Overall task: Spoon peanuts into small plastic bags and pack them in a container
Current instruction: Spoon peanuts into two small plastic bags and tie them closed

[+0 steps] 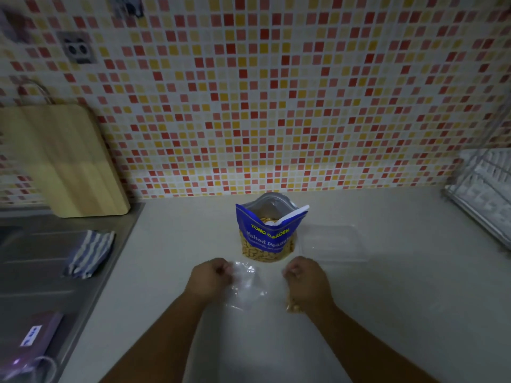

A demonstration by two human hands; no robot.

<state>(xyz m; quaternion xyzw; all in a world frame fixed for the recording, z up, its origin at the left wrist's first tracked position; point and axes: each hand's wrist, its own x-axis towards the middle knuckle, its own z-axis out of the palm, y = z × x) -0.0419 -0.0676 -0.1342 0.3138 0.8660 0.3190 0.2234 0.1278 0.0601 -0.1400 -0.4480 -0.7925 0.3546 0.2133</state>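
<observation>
A blue bag of salted peanuts [269,233] stands open on the counter, with a white spoon [272,223] inside its mouth. My left hand [211,276] pinches an empty clear plastic bag [246,286] lying in front of the peanut bag. My right hand [307,280] grips a small plastic bag holding peanuts [291,306], mostly hidden under the hand. A clear plastic container [333,243] sits just right of the peanut bag.
A steel sink [41,272] with a striped cloth [90,252] lies at the left, and a wooden cutting board [63,161] leans on the tiled wall. A dish rack [484,194] stands at the far right. A purple packet [37,334] lies near the sink's front.
</observation>
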